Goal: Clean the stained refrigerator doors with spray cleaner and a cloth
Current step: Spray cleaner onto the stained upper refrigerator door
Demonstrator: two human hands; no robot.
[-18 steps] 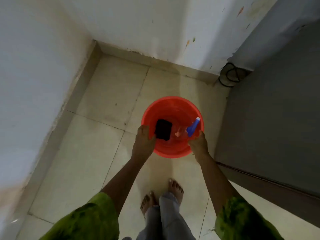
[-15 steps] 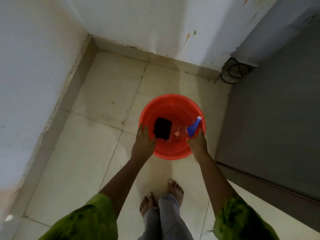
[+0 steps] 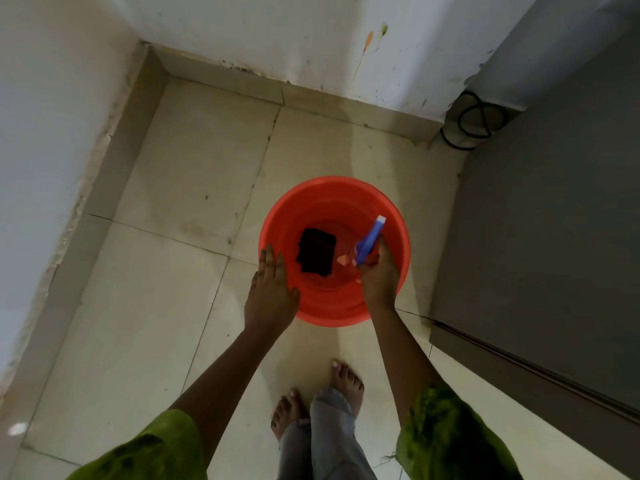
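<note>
Home corner, tiled floor (image 3: 173,271), stained white wall (image 3: 311,36), grey refrigerator (image 3: 554,220), bare feet (image 3: 346,375)

Dim, even light is falling on the tiled floor (image 3: 166,306), leaving faint shadows. Wide-angle distortion is bending the left wall (image 3: 52,140); details are looking soft.

Red bucket (image 3: 332,308) sits on the pale tile floor (image 3: 166,306), pretty much dead centre. Inside it, on the left of the bottom, there's a dark folded cloth (image 3: 317,251). On the right is a spray bottle (image 3: 370,241) with its blue head pointing at the bucket's far rim. The right hand (image 3: 379,280) is down in the bucket, fingers wrapped round the bottle just below that head. The left hand (image 3: 272,294) lies on the bucket's left rim, fingers straight. A grey fridge (image 3: 554,244) stands just right of the bucket, with a coiled black cable (image 3: 472,122) beyond the bucket's far right and bare feet (image 3: 346,379) on its near side.
</note>
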